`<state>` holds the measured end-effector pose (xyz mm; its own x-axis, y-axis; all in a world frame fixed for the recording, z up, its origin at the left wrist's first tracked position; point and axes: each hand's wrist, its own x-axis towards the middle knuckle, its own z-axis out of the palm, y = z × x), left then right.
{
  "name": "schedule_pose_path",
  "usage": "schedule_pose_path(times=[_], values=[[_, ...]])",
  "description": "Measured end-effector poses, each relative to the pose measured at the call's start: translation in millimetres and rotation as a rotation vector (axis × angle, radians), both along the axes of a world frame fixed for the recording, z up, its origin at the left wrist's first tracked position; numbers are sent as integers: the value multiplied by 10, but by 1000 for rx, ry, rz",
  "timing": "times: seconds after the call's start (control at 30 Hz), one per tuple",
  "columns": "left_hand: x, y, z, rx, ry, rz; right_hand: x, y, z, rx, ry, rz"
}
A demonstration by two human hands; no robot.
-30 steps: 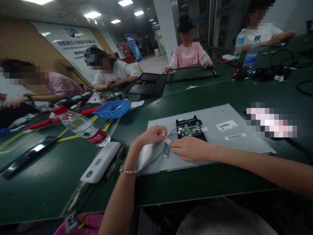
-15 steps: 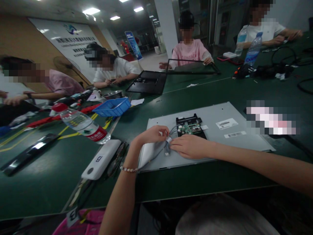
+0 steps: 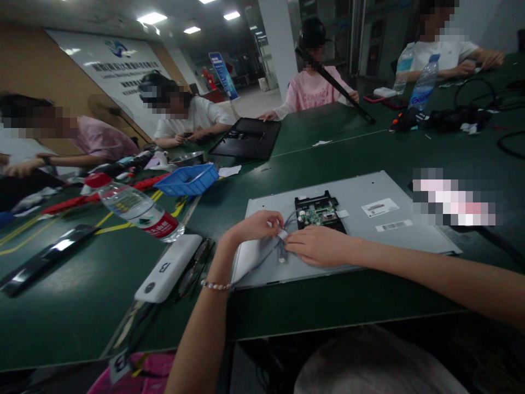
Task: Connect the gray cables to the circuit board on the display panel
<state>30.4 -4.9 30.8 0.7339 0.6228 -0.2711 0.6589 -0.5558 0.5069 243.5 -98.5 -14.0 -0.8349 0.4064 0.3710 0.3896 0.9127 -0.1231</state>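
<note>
A flat silver display panel (image 3: 389, 191) lies face down on the green table, with a green circuit board (image 3: 320, 214) in a black bracket on its back. Grey cables (image 3: 264, 255) run along the panel near its left side, a white piece of tape (image 3: 283, 233) round them and a connector hanging below. My left hand (image 3: 264, 223), bracelet at the wrist, is closed on the cables with bent fingers. Against the tape, the fingertips of my right hand (image 3: 314, 245) press together on the same cables from the right; its palm rests over the panel.
To my left are a white power bank (image 3: 169, 268), glasses (image 3: 196, 268), a water bottle (image 3: 139, 209) and a blue tray (image 3: 188, 179). A lit, blurred-out device (image 3: 455, 200) lies right of the panel. Across the table, a co-worker (image 3: 314, 90) holds a black frame (image 3: 336, 85).
My hands stay almost in place on the cables; the hanging connector has shifted slightly. Across the table, the co-worker has tipped the black frame up on edge, one hand now at the black panel.
</note>
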Motion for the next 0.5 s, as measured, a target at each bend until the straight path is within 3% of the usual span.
schedule_pose_path(times=[0.3, 0.5], values=[[-36, 38, -65, 2, 1, -12, -9, 7, -7, -5, -16, -2], [-14, 13, -52, 55, 22, 47, -1, -7, 15, -8, -5, 0]])
